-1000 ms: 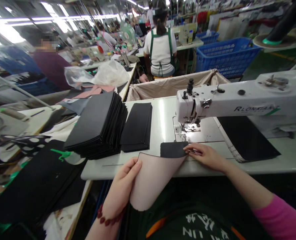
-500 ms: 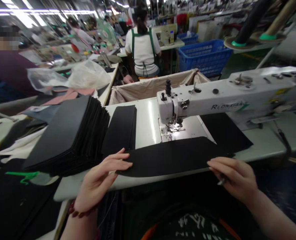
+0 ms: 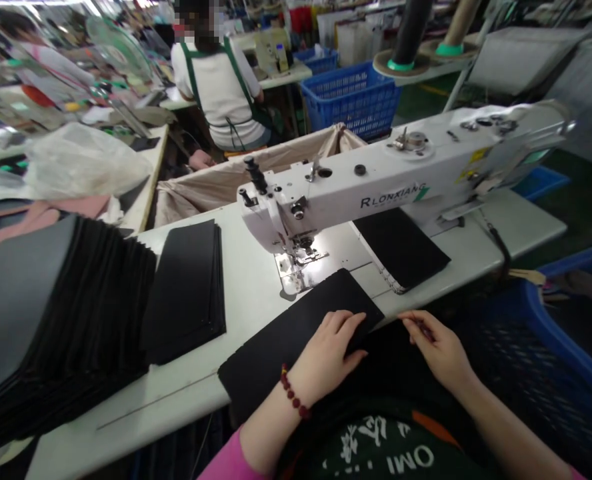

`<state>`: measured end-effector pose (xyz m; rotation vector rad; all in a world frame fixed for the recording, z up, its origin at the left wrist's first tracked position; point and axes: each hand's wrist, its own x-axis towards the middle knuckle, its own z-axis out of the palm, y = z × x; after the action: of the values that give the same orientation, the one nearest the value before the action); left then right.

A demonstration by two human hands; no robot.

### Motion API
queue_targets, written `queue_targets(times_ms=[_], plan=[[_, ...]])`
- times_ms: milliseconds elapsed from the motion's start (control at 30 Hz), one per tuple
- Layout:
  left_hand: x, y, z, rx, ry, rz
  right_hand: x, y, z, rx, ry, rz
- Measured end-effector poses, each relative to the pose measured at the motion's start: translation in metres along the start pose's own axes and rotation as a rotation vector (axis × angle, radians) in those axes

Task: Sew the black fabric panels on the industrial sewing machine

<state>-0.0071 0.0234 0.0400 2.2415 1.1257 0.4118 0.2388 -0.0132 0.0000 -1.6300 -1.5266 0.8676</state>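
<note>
Your left hand is covering part of the panel, and there's a small thing tucked in your right hand, too hidden by your fingers to name! Out wide, the left edge chops your tall stack, the right edge slices the crate, and the lettering on your front smears.

We see 1 bright glare patch on the needle plate, dimness below the table, soft background blur, stretched edges, and pixelation over a co-worker's head.
</note>
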Motion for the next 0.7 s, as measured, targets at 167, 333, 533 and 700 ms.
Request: queue_targets(times_ms=[167,333,533,700], plan=[[0.037,0.009,0.029,0.261,0.048,-0.036,-0.004,0.004,-0.004,-0.073,-0.065,0.096],[0.037,-0.008,0.017,0.292,-0.028,0.059,-0.002,0.007,-0.006,-0.183,-0.092,0.151],[0.005,-0.013,0.0,0.261,-0.084,0.059,0.004,0.0,0.008,0.15,-0.271,0.2],[0.019,0.007,0.026,0.272,0.058,-0.047,0.01,-0.014,0.013,0.35,-0.304,0.187]])
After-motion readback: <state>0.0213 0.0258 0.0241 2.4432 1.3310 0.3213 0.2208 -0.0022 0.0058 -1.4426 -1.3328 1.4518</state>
